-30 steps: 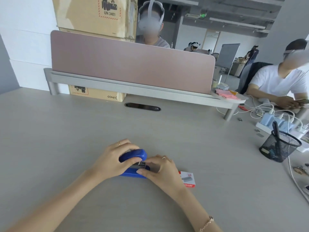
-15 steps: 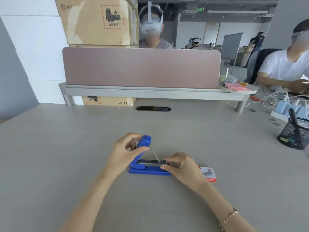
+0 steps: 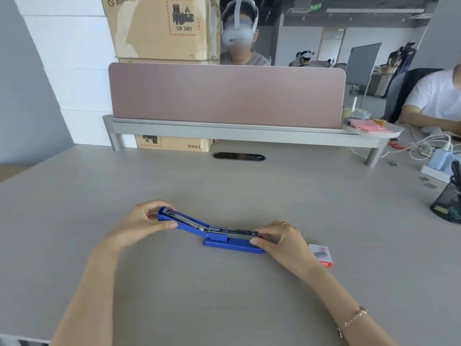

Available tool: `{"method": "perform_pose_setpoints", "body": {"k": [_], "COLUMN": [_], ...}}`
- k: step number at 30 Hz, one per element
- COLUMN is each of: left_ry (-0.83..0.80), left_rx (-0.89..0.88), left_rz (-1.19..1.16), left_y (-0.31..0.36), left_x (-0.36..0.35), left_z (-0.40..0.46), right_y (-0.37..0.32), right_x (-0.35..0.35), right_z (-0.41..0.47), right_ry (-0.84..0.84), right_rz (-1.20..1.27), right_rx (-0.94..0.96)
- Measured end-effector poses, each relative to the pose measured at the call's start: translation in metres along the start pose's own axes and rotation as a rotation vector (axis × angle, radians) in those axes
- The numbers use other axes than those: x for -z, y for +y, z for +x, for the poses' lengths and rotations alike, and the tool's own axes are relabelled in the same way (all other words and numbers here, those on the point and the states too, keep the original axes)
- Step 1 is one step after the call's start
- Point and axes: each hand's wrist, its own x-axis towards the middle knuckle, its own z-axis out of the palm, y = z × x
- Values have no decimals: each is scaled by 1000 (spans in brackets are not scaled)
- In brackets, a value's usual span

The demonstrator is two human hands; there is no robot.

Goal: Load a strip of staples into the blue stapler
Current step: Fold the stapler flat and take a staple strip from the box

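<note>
The blue stapler (image 3: 219, 239) lies on the grey desk (image 3: 224, 295) with its lid swung fully back to the left, so the metal staple channel shows along the middle. My left hand (image 3: 144, 222) pinches the far end of the opened lid. My right hand (image 3: 282, 239) grips the front end of the base and channel. A small red and white staple box (image 3: 321, 255) sits on the desk just right of my right hand, partly hidden by it. I cannot tell whether any staples lie in the channel.
A pink divider screen (image 3: 224, 94) on a grey shelf crosses the desk's far side, with cardboard boxes (image 3: 159, 26) behind it. A black mesh pen holder (image 3: 447, 203), cables and a power strip (image 3: 434, 158) sit at the right. People sit opposite and to the right.
The stapler went from closed under both hands to half open, and now the lid is folded flat back to the left by my left hand. My right hand stays on the front end.
</note>
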Motion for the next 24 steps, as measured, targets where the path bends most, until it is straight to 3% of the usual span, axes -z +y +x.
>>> {"method": "perform_pose_setpoints", "body": {"k": [5, 16, 20, 24], "left_ry": [-40, -18, -37, 165], "left_rx": [67, 101, 124, 58], "left_rz": [154, 179, 144, 143], "left_y": [-17, -26, -25, -3], "left_x": [-2, 6, 12, 0], "left_z": [0, -5, -5, -1], "right_y": [0, 1, 1, 12], "right_x": [2, -4, 2, 35], "right_z": [0, 3, -1, -12], "right_ry": [5, 16, 159, 310], "right_rz": [8, -22, 14, 148], "right_rx": [-10, 59, 83, 39]}}
